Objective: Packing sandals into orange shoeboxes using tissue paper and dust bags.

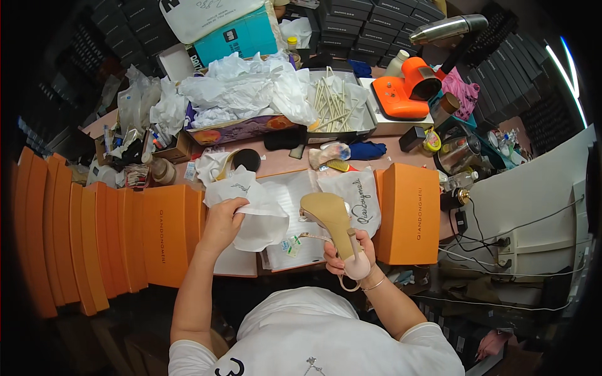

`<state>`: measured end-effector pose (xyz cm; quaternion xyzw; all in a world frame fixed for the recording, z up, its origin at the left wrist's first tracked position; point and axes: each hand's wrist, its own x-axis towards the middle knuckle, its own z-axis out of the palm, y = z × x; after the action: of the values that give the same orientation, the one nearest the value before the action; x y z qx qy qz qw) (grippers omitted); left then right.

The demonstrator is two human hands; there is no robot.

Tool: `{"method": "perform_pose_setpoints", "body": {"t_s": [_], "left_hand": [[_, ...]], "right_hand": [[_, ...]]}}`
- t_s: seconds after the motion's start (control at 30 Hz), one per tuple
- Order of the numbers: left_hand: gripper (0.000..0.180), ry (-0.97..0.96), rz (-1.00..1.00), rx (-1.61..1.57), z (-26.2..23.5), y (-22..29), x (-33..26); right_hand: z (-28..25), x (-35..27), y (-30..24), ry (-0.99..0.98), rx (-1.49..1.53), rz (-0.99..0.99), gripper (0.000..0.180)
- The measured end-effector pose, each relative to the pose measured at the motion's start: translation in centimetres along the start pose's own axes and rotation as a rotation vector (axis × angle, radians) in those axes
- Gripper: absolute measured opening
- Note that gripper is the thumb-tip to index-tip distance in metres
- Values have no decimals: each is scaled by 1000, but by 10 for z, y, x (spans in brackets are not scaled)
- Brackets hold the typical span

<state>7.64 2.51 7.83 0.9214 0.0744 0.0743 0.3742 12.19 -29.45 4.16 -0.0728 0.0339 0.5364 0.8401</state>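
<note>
Presently, the right hand (367,252) is wrapped around the heel end of a beige shoe (327,213), toe pointing far-left. Left of it, the left hand (221,223) pinches a white sheet (262,219).

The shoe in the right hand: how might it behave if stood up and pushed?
The shoe may tip easily on its tall, thin heel. Its smoothly arched sole is probably stiff. The thin strap loops loosely, so probably flexes.
</note>
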Motion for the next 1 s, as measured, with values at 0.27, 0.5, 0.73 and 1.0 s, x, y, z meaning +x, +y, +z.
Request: {"method": "perform_pose_setpoints", "body": {"t_s": [0.27, 0.5, 0.73, 1.0], "left_hand": [[23, 67, -78, -157, 12, -3, -9], [17, -19, -51, 69, -33, 12, -80], [17, 419, -524, -415, 67, -59, -110], [25, 934, 14, -448, 60, -13, -46]], "right_hand": [[62, 40, 21, 110, -797, 450, 56], [-6, 100, 56, 486, -1107, 99, 47], [49, 57, 43, 565, -928, 314, 49], [67, 48, 50, 472, -952, 558, 46]]}}
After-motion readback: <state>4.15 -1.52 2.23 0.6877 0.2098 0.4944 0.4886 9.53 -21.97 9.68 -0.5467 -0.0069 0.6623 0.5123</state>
